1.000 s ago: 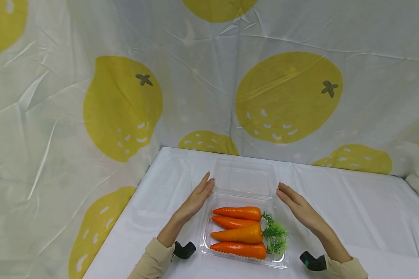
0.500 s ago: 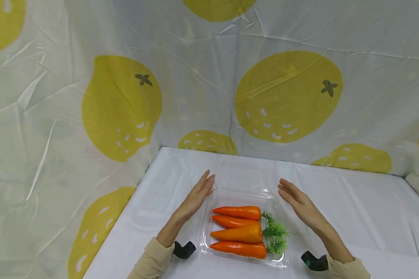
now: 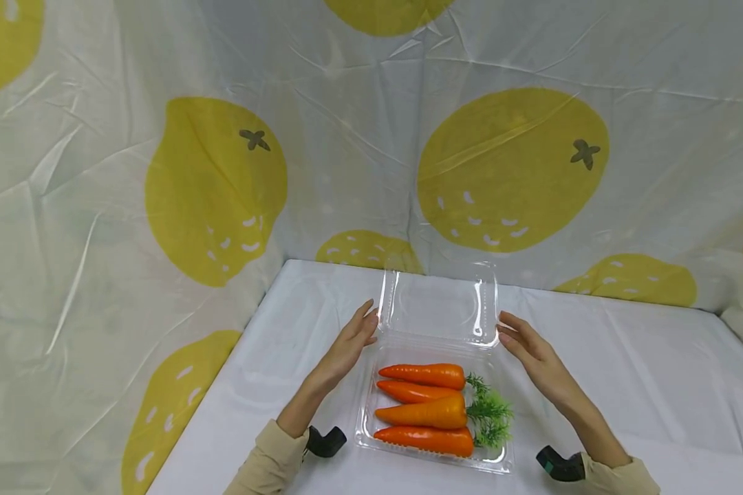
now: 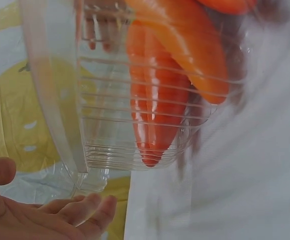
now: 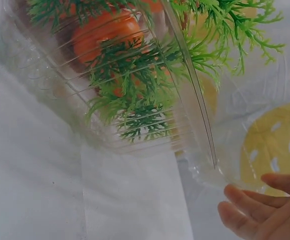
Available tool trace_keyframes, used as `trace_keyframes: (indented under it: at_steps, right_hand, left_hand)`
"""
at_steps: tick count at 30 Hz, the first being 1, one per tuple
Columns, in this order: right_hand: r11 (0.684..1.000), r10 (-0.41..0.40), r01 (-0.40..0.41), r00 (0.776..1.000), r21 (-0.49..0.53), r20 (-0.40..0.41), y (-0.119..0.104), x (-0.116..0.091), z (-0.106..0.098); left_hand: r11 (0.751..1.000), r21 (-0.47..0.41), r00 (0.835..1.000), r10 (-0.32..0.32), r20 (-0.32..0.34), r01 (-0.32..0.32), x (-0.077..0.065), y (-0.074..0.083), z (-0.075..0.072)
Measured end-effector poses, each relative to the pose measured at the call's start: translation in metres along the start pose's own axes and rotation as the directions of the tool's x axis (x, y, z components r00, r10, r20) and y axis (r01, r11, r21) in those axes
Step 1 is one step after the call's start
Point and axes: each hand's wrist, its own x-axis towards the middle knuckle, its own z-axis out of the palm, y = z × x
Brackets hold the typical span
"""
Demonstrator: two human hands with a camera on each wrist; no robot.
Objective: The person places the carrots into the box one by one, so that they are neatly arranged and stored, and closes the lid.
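Observation:
A hinged clear plastic clamshell box (image 3: 433,462) lies on the table with several orange carrots (image 3: 422,412) in its base, their leafy green tops (image 3: 491,416) toward the right. Its see-through lid (image 3: 439,306) stands tilted up at the back. My left hand (image 3: 347,347) is at the lid's left edge, fingers extended. On the opposite edge is my right hand (image 3: 537,359), its fingers loosely straight. The fingertips of both seem to touch the lid. Through the box's ribbed wall, the left wrist view shows carrot tips (image 4: 152,145); the right wrist view shows green leaves (image 5: 140,95).
A white cloth covers the table (image 3: 625,371). Behind it and to the left hangs a pale curtain (image 3: 347,158) printed with large yellow lemons. Black wrist-worn devices (image 3: 327,443) stick out beside each beige sleeve (image 3: 272,457).
The lid has tilted upward from lying back flatter behind the base. Both hands have stayed on its two sides with small shifts. The carrots and base have not moved.

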Motion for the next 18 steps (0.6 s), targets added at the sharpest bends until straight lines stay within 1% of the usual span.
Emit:
trace_keyframes:
  at_steps: [4, 11, 18]
  right_hand:
    - [0.999, -0.023, 0.024, 1.000, 0.038, -0.017, 0.0007, -0.0003, -0.0024]
    - [0.997, -0.048, 0.049, 0.999, 0.053, -0.019, 0.0003, -0.0006, -0.0067]
    - [0.996, -0.062, 0.063, 0.998, 0.059, -0.027, 0.0001, -0.0013, -0.0061]
  left_hand:
    - [1.000, 0.012, 1.000, 0.010, 0.004, -0.010, 0.0009, 0.0000, 0.0002]
    - [1.000, 0.025, 1.000, 0.002, -0.005, -0.002, 0.0021, -0.0017, 0.0021]
    - [1.000, 0.027, 1.000, 0.000, -0.005, 0.000, 0.0021, -0.0017, 0.0033]
